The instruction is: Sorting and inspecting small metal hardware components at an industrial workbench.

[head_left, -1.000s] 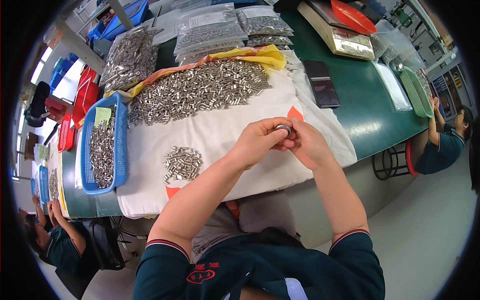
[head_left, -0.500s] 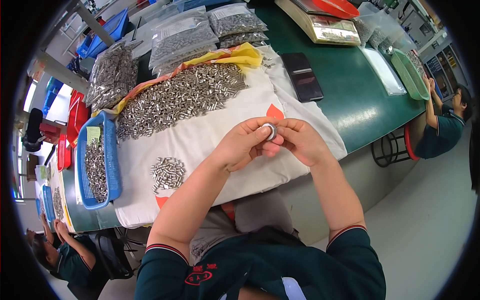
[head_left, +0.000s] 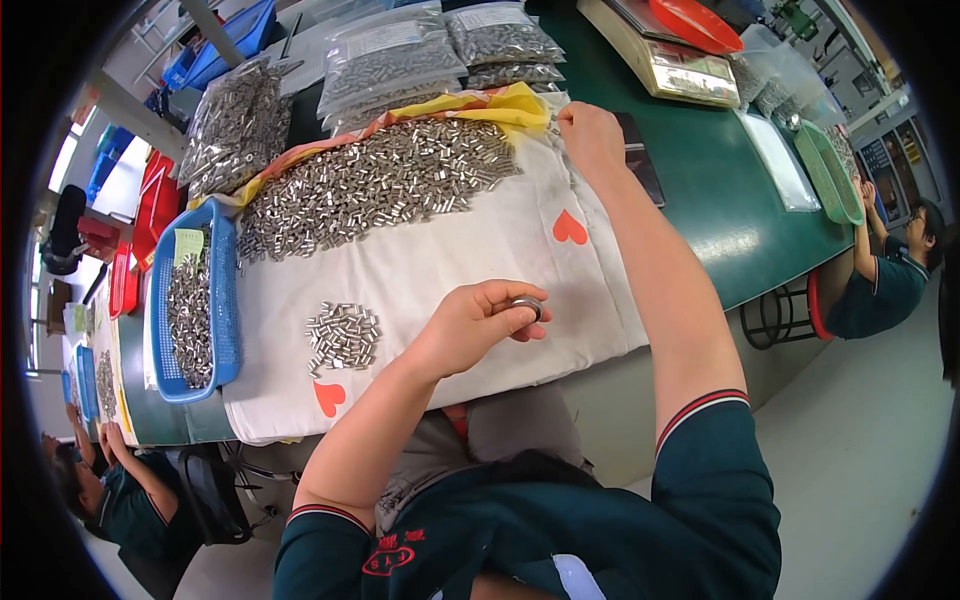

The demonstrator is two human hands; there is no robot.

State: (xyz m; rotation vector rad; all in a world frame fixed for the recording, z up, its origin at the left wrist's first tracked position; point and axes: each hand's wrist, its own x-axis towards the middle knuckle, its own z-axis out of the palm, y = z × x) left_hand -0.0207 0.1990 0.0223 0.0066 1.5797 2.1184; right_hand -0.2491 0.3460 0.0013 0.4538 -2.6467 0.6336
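Reaching to the far edge of the pile (head_left: 375,185), the right hand (head_left: 590,135) is closed there; whether a part is gripped cannot be told. A small metal part (head_left: 528,305) is pinched in the left hand (head_left: 480,325) and is best kept steady over the cloth (head_left: 470,250).

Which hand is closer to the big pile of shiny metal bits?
The right hand: it reaches the edge of the big pile. The left hand is lower down over the white cloth, pinching a small metal piece.

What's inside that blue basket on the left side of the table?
The blue basket holds a heap of small silvery metal cylinders, with a pale green paper slip at its far end. The heap covers the basket's bottom, so anything beneath it cannot be seen.
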